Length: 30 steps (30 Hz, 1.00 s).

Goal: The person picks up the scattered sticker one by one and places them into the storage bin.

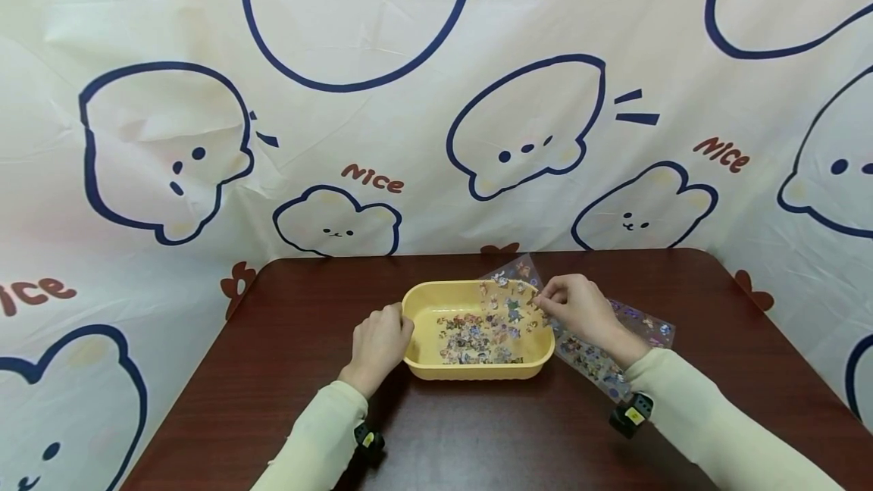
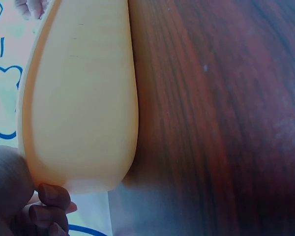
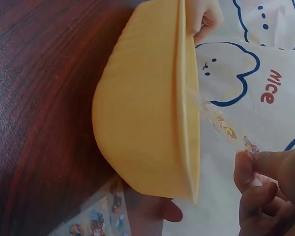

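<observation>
A yellow plastic basin (image 1: 477, 372) stands on the table, with many small colourful printed figures (image 1: 470, 343) in its bottom. My left hand (image 1: 379, 343) grips the basin's left end at the rim; in the left wrist view its fingers (image 2: 54, 195) curl at the basin's end. Between thumb and fingertips, my right hand (image 1: 578, 308) pinches a clear sticker sheet (image 1: 508, 308) printed with small figures. That sheet slants down over the basin's right half, and the right wrist view shows the sheet (image 3: 226, 127) dipping behind the rim.
More clear printed sheets (image 1: 592, 364) lie on the brown table (image 1: 307, 309) right of the basin, partly under the right forearm. Another sheet corner (image 1: 527, 267) shows behind the basin. A cream cloth (image 1: 423, 127) with blue cartoon outlines hangs behind the table.
</observation>
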{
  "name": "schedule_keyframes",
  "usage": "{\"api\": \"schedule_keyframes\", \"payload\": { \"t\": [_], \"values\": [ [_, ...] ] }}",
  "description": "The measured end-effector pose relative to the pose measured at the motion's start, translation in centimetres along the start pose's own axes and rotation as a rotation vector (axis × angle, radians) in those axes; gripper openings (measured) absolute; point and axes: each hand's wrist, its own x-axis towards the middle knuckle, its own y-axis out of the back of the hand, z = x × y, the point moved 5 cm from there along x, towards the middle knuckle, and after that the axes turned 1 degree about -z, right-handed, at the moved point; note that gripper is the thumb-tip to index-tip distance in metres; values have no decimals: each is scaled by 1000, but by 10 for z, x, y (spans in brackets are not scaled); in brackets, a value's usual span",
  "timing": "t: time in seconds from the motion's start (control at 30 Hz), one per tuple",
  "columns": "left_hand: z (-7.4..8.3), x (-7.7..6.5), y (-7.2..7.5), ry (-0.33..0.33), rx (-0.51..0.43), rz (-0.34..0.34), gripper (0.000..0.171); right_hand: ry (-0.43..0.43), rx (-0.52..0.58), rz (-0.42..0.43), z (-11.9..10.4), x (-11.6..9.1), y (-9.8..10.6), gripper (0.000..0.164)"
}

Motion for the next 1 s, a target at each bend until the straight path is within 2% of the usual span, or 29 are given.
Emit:
{"api": "schedule_keyframes", "payload": {
  "t": [0.27, 0.53, 1.0],
  "values": [
    [0, 0, 0, -6, 3, -2, 17, -3, 10, -41, -1, 2, -14, 14],
    [0, 0, -1, -2, -4, -13, 20, -36, -25, -66, -4, 6, -26, 16],
    [0, 0, 0, -4, -10, -15, 21, -20, -15, -123, -14, 12, -51, 20]
  ]
}}
